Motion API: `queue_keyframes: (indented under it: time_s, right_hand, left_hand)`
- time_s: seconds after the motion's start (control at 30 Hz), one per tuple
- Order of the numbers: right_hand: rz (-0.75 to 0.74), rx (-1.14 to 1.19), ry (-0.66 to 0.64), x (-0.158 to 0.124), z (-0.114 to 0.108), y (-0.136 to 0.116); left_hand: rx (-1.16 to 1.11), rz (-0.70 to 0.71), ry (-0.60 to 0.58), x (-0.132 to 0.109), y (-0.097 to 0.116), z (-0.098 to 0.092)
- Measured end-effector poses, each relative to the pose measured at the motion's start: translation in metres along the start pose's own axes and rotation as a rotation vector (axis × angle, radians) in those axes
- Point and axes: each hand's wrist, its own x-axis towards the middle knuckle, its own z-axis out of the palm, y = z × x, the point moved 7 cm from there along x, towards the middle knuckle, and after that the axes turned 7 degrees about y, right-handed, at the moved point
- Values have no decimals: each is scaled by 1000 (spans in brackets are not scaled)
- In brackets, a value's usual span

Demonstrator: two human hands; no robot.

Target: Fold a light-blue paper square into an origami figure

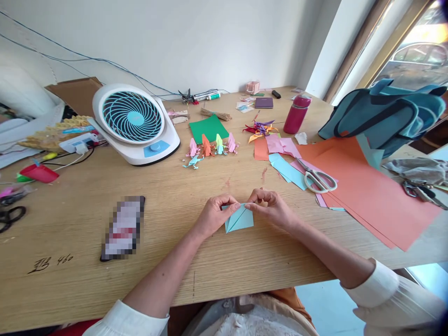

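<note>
A small light-blue folded paper (239, 218) lies on the wooden table (175, 196) in front of me. My left hand (214, 214) pinches its top left part, fingers closed on it. My right hand (271, 206) pinches the top edge from the right, fingertips meeting the left hand's at the paper's upper corner. A diagonal crease runs across the paper.
Several folded paper figures (210, 148) and a green sheet (208, 128) lie behind, beside a white and blue fan (135, 122). Scissors (318, 179) rest on pink, blue and orange sheets (364, 186) at right. A phone (123, 227) lies at left, with a red bottle (296, 115) and blue bag (385, 112) beyond.
</note>
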Motion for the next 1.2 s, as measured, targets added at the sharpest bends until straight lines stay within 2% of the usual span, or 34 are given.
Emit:
queue_keyframes:
  time_s: [0.13,0.27,0.37,0.57,0.73,0.93,1.07,1.2]
  right_hand:
    - [-33,12,-10,1,-1,-2]
    - [-32,47,-38,2,1,-2]
    - [25,61,-77,1,5,0]
    - [203,166,-147,-2,15,12]
    - [271,252,-70,-2,12,20]
    - [340,333,13,2,4,18]
    - [329,362,-12,2,7,18]
    - [323,321,-87,0,15,25]
  left_hand:
    - [-46,20,59,-2,2,-4]
    - [-84,-13,-4,-3,-1,3]
    - [-87,-29,-16,-3,-3,5]
    - [-187,-130,98,-4,-12,-1]
    - [-313,-269,78,-7,-21,6]
    - [-465,-393,-24,-12,-28,20]
    - [-450,-440,58,-14,-31,18]
    - [-437,-403,99,-15,-29,18]
